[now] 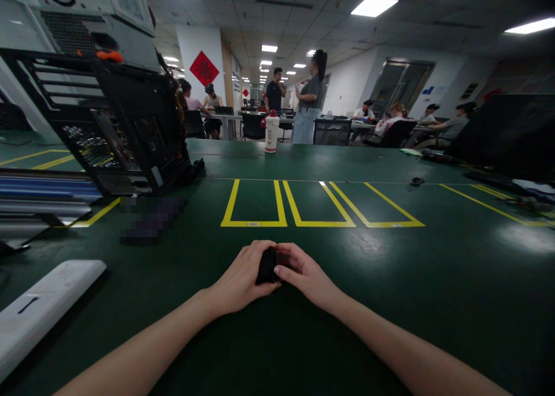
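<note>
Between both hands, low over the green table [329,338], is a small black object [266,267] with a flat, dark side; its kind cannot be made out. My left hand [243,277] wraps round it from the left, thumb below and fingers over the top. From the other side my right hand [306,274] closes on its right edge, with the thumb against it and the fingers curled behind. Much of the object is hidden by the fingers. Beyond the hands, yellow tape outlines [325,224] mark the table.
An open black computer case [130,124] stands at the left, with metal units stacked on it. A white power strip-like bar [52,303] lies at the near left. Farther back are a white bottle [271,133] and a small black round piece [417,181]. Several people are in the background.
</note>
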A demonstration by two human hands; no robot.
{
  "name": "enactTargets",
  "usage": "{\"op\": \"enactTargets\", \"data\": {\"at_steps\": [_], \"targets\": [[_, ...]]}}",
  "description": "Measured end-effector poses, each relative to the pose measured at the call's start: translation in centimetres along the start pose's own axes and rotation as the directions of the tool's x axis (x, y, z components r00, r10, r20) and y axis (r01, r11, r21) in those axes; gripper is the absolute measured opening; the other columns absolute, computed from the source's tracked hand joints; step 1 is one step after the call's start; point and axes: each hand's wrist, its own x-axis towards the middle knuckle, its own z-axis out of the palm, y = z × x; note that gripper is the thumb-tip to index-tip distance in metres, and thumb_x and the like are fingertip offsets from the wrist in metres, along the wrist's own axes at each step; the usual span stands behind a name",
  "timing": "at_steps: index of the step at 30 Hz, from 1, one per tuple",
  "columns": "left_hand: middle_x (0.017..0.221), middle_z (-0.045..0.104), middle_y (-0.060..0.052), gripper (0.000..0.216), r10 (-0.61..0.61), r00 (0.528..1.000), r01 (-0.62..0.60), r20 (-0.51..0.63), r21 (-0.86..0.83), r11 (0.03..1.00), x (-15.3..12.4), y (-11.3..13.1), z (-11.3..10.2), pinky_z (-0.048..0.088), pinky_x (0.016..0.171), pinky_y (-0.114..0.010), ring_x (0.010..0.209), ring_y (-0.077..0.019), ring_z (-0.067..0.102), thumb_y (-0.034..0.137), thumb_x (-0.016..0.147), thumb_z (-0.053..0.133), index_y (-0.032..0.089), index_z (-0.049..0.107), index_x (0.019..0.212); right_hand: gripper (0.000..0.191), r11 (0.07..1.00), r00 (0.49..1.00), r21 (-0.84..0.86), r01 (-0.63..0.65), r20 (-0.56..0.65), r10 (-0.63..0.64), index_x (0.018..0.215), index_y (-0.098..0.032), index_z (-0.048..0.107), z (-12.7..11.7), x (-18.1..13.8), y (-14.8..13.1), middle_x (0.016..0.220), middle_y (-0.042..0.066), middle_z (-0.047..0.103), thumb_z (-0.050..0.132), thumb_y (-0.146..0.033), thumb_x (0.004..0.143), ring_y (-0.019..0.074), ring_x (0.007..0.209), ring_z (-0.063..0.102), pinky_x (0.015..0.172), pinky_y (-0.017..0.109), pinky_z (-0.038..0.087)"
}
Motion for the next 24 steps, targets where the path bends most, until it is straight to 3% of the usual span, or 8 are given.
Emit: {"op": "enactTargets", "data": {"at_steps": [10,18,24], "targets": [[0.118,0.043,-0.008,0.055,-0.005,1.000,0.005,-0.015,0.017,1.000,-0.03,-0.33,0.23,0.040,0.089,-0.042,0.106,-0.0238,0.046,0.026,0.075,0.060,0.025,0.029,0.121,0.026,0.999,1.000,0.040,0.016,0.023,-0.017,0.097,-0.022,0.045,-0.01,0.01,0.37,0.099,0.002,0.053,0.058,-0.025,0.075,0.0181,0.097,0.055,0.079,0.034,0.047],[0.117,0.043,-0.007,0.054,-0.023,1.000,0.023,0.008,-0.004,1.000,-0.07,-0.12,0.09,0.041,0.089,-0.040,0.106,-0.0222,0.046,0.025,0.076,0.059,0.025,0.029,0.121,0.032,1.000,1.000,-0.008,0.006,0.015,-0.006,0.107,-0.022,0.044,0.00,-0.08,-0.23,0.109,0.004,0.050,0.056,-0.022,0.077,0.0179,0.106,0.050,0.091,0.037,0.041],[0.117,0.043,-0.008,0.053,-0.031,0.999,0.031,0.013,0.004,1.000,-0.12,0.01,-0.08,0.041,0.088,-0.042,0.105,-0.0234,0.046,0.025,0.076,0.058,0.025,0.029,0.121,0.028,1.000,0.999,0.001,0.001,0.042,-0.002,0.099,-0.023,0.045,-0.11,-0.25,-0.29,0.108,0.003,0.049,0.059,-0.023,0.075,0.0196,0.105,0.050,0.085,0.037,0.045]]}}
